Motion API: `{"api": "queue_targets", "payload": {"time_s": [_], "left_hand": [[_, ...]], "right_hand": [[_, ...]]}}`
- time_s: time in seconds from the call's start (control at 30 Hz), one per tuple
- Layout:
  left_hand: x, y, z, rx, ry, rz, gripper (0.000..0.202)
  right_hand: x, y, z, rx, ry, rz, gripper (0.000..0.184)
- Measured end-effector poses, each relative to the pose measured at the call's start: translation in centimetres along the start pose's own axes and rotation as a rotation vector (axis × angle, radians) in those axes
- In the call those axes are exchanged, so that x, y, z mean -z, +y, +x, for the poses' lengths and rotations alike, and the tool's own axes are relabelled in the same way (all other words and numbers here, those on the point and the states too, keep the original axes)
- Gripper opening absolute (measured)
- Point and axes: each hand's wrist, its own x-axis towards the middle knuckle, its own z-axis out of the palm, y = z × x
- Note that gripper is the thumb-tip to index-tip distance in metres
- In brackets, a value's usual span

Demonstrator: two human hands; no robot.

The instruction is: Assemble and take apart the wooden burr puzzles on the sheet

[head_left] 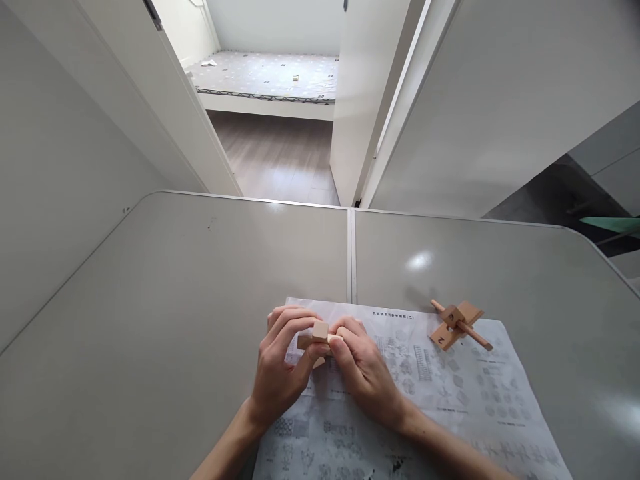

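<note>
My left hand and my right hand meet over a printed instruction sheet on the grey table. Both hands pinch a small cluster of pale wooden puzzle blocks between their fingertips, holding it just above the sheet. The fingers of both hands curl round the blocks, and part of the cluster is hidden behind them. To the right, apart from my hands, a second wooden piece lies on the sheet's upper right corner: flat notched blocks, one marked 2, with a thin dowel through them.
The table is two grey tops joined by a seam. White partition panels rise behind it, with an opening onto a wooden floor and a low mattress. A green leaf shows at the right edge.
</note>
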Motion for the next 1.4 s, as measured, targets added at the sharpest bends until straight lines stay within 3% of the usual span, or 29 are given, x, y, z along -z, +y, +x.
{"api": "queue_targets", "payload": {"time_s": [0.43,0.63,0.93,1.2,1.4], "left_hand": [[0.0,0.1,0.0,-0.052,0.030,0.074,0.007],[-0.2,0.1,-0.6,-0.123,-0.004,0.129,0.011],[-0.1,0.0,-0.7,-0.162,0.073,0.183,0.017],[0.1,-0.3,-1.1,-0.209,0.052,0.191,0.019],[0.2,-0.4,-1.5,-0.222,0.012,0.193,0.023]], "right_hand": [[0.0,-0.2,0.0,-0.008,-0.010,0.033,0.046],[0.2,-0.1,0.1,-0.073,0.040,0.109,0.056],[0.2,0.4,0.0,-0.112,0.046,0.180,0.055],[0.7,0.1,0.3,-0.187,0.065,0.325,0.055],[1.2,1.0,0.5,-0.368,0.135,0.632,0.050]]}}
